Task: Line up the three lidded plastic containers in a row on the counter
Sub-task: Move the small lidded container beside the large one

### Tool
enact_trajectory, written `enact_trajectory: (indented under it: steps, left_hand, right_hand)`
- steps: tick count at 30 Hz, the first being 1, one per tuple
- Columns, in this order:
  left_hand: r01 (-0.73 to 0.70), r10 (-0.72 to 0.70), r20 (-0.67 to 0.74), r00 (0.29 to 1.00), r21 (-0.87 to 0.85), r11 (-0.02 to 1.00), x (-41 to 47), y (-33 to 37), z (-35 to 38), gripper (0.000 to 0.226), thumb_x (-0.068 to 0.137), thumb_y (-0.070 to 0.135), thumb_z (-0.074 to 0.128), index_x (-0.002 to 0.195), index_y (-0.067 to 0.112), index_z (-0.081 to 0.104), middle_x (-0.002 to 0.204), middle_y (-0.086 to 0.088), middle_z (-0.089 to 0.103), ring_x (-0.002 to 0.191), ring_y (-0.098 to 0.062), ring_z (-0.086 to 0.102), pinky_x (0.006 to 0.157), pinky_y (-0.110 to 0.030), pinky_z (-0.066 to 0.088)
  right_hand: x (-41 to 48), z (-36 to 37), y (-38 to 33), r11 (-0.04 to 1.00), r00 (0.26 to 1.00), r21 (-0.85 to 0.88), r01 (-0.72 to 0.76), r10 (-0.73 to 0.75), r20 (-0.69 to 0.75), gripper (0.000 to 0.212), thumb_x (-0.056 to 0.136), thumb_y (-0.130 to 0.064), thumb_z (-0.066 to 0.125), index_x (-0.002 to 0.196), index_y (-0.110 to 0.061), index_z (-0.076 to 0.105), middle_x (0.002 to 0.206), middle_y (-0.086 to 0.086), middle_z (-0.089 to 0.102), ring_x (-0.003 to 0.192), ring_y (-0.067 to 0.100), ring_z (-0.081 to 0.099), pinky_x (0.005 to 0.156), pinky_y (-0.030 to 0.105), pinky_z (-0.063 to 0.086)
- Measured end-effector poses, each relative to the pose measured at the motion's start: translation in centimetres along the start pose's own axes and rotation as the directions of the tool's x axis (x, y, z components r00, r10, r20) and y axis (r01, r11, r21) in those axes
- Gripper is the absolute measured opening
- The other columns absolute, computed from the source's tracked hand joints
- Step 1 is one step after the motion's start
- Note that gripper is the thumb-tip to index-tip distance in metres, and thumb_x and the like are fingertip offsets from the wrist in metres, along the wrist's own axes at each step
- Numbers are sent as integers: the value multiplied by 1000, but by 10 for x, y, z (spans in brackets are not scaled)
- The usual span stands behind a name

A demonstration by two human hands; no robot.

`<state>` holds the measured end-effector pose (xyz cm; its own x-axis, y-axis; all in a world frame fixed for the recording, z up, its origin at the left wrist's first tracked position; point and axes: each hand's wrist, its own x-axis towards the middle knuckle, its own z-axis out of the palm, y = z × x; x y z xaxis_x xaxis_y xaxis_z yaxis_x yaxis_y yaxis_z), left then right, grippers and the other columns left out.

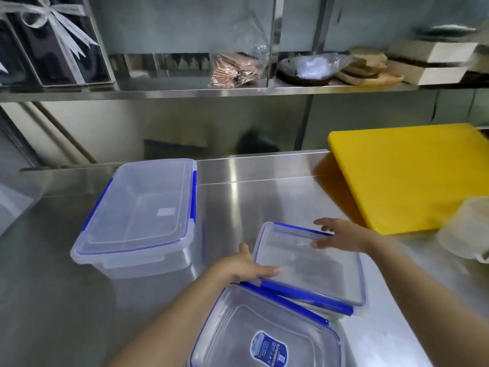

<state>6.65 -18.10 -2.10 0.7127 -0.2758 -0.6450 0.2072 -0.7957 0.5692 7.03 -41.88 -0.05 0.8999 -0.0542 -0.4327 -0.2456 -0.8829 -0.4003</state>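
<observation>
Both hands, left hand (247, 264) and right hand (341, 235), hold the middle container (309, 263) by opposite edges, touching the near container (267, 332). Sliding it could nudge that 1 askew on the worktop (53, 300).

Clear, blue-clipped containers (137, 215); yellow board (412, 176)

Landmark: the middle container (309, 263) is sitting on the steel counter (66, 300).
Left hand (244, 266): pressing its left edge, fingers lying on the lid.
Right hand (341, 235): gripping its far right edge.
Large container (137, 215): standing to its left, apart.
Labelled container (264, 332): lying just nearer, touching it.
Yellow cutting board (407, 176): lying beyond its right.
</observation>
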Motion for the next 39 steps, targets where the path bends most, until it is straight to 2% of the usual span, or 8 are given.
enact_trajectory:
  steps: [6,12,16,20,24,27,34,39]
  left_hand:
    - [-38,33,-25,999,-217,975,9,-4,2,69,73,41,75,117,6,37,69,-3,60,54,-9,54,55,-22,47]
    - [-220,-111,-437,893,-636,739,34,4,5,56,84,20,67,125,6,32,113,-18,56,78,-22,60,61,-27,51]
    - [-344,57,-452,890,-583,737,28,13,17,49,78,19,72,116,13,42,122,-8,56,106,-21,58,88,-35,50]
    - [-304,225,-256,940,-333,893,16,6,15,129,55,55,80,148,26,-5,158,5,-8,146,-17,3,118,-43,18]
    - [-276,283,-44,958,117,954,5,-7,8,145,56,55,81,136,29,-36,147,6,-42,137,-14,-34,118,-43,-4]
    - [-248,246,36,969,211,945,5,-16,3,141,58,52,81,135,34,-36,146,6,-44,138,-17,-32,119,-47,0]
    - [-278,317,-174,932,214,936,16,-22,-7,113,65,51,76,146,35,-1,156,9,-11,143,-23,9,115,-48,25]
    - [-285,422,-536,731,322,903,27,-25,-20,57,74,44,72,121,19,50,122,5,44,114,-14,43,93,-24,39]
  right_hand:
    - [-2,7,15,997,999,57,44,-44,-1,62,86,-45,56,138,-20,36,142,7,45,126,25,44,106,38,34]
    - [-1,23,10,993,983,-115,-27,5,-186,68,83,-66,37,134,-22,33,119,16,61,100,32,61,84,40,51]
    - [1,43,-7,990,978,105,-93,111,-177,71,84,-65,35,137,-20,22,122,15,57,96,31,62,76,42,57]
    - [-8,33,-11,913,988,407,22,-82,131,86,78,-49,64,135,-40,-1,126,-1,44,101,18,51,53,22,57]
    - [-10,28,-3,950,923,261,169,-245,295,137,58,-41,84,135,-41,-29,153,-6,-2,139,24,19,106,38,41]
    - [-4,33,-1,977,918,112,183,-210,336,144,55,-45,84,130,-39,-39,152,-6,-26,143,24,8,112,39,34]
    - [11,26,-21,969,939,23,246,-244,241,127,66,-35,81,140,-34,-22,154,-2,-8,137,19,21,107,31,35]
    - [44,22,-40,973,965,33,228,-231,125,108,71,-39,75,145,-30,-2,155,-1,10,123,17,37,105,31,37]
